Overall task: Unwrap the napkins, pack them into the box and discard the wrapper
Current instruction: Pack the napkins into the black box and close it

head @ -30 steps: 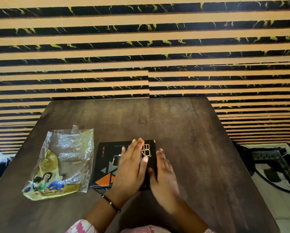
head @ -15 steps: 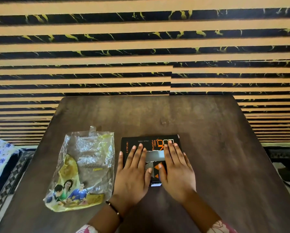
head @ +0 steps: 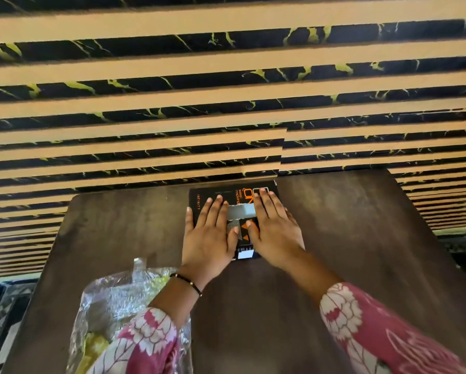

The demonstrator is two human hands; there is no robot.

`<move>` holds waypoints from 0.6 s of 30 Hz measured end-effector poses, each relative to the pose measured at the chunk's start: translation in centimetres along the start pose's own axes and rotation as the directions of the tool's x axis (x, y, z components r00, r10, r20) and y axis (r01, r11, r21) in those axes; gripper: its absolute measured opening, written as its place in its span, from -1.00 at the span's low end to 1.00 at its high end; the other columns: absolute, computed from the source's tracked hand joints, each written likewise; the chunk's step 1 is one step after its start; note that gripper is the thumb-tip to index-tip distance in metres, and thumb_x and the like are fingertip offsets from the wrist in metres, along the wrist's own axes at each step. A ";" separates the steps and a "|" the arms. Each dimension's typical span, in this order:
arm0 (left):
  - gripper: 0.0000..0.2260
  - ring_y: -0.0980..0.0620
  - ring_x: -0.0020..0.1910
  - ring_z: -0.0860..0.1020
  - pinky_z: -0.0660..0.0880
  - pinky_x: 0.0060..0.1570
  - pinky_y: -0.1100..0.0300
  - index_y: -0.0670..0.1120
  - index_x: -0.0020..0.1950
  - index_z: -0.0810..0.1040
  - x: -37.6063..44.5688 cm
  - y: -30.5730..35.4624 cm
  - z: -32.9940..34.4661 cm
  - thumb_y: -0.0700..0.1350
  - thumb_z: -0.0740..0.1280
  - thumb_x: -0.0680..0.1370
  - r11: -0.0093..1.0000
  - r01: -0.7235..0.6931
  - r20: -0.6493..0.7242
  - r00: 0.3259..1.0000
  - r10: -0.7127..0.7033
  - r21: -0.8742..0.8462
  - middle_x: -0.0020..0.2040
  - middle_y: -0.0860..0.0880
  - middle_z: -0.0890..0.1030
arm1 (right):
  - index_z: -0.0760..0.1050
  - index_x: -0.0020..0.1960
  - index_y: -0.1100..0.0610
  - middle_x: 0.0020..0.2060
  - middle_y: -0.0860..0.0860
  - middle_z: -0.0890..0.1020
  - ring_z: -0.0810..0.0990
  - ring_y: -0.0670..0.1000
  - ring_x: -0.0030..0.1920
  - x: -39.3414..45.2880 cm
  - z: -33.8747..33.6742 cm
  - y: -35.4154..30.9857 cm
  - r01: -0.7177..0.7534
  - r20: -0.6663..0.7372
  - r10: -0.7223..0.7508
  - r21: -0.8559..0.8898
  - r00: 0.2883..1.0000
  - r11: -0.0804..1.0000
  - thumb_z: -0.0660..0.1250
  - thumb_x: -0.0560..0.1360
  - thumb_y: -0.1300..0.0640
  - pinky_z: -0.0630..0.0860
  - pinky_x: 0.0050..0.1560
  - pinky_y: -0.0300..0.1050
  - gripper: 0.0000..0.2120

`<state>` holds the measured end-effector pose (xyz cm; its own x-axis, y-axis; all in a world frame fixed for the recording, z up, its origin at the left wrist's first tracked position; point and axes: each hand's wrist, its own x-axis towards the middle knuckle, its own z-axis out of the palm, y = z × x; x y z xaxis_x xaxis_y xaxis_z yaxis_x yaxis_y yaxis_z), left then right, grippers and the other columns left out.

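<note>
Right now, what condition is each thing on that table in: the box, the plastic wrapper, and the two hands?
Black box: closed, lying flat at the far edge of the table, a grey strip across its lid.
Plastic wrapper: empty-looking, crumpled, lying on the table near the left sleeve, not discarded.
Left hand: open, palm flat on the box lid.
Right hand: open, palm flat on the box lid.
Napkins: none visible.

We see our hands cover most of the box lid; its small print is unreadable. Our left sleeve hides part of the wrapper, which the bottom edge cuts.
</note>
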<state>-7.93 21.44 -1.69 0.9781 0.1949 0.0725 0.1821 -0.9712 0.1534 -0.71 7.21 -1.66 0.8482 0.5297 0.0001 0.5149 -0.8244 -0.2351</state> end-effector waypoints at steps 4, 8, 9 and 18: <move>-0.43 -0.01 0.51 0.09 -0.06 0.45 -0.16 -0.08 0.47 0.17 3.4 -1.6 0.2 0.16 -0.16 0.54 1.000 -0.020 -0.030 0.999 0.020 0.005 0.51 -0.04 0.20 | -0.10 0.52 0.07 0.54 0.00 -0.03 -0.12 -0.03 0.53 3.7 -0.2 -0.2 -0.011 0.021 0.011 0.012 1.000 1.000 -0.05 0.56 -0.12 0.09 0.49 0.05 -0.40; -0.38 -0.01 0.51 0.08 -0.09 0.44 -0.17 -0.09 0.47 0.17 5.8 -2.7 0.4 0.18 -0.19 0.51 0.999 -0.042 -0.029 0.999 0.042 0.001 0.51 -0.05 0.20 | -0.08 0.52 0.08 0.54 0.00 -0.02 -0.12 -0.03 0.53 6.0 -0.2 0.0 -0.023 0.021 0.023 0.011 1.000 1.000 -0.04 0.56 -0.11 0.19 0.45 0.07 -0.40; -0.38 -0.01 0.51 0.07 -0.11 0.44 -0.17 -0.09 0.47 0.15 6.3 -3.0 0.4 0.19 -0.20 0.51 0.999 -0.049 -0.025 0.998 0.049 0.005 0.52 -0.05 0.18 | -0.07 0.52 0.08 0.54 0.00 -0.01 -0.11 -0.03 0.53 6.4 -0.2 -0.1 -0.024 0.015 0.024 0.011 1.000 1.000 -0.04 0.55 -0.11 0.21 0.44 0.06 -0.40; -0.49 0.01 0.52 -0.04 -0.16 0.43 -0.18 -0.07 0.50 0.07 7.8 -3.1 0.1 0.13 -0.04 0.59 0.999 -0.031 0.040 0.999 0.032 -0.021 0.54 -0.03 0.07 | -0.05 0.52 0.05 0.54 0.00 -0.01 -0.11 -0.02 0.53 8.0 -0.6 0.3 -0.020 0.040 0.019 0.024 0.999 1.000 -0.02 0.55 -0.15 0.14 0.44 0.14 -0.40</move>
<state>-0.86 25.94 -1.70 0.9866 0.1584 0.0378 0.1498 -0.9736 0.1722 6.31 11.09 -1.12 0.8522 0.5214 -0.0429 0.4946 -0.8297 -0.2587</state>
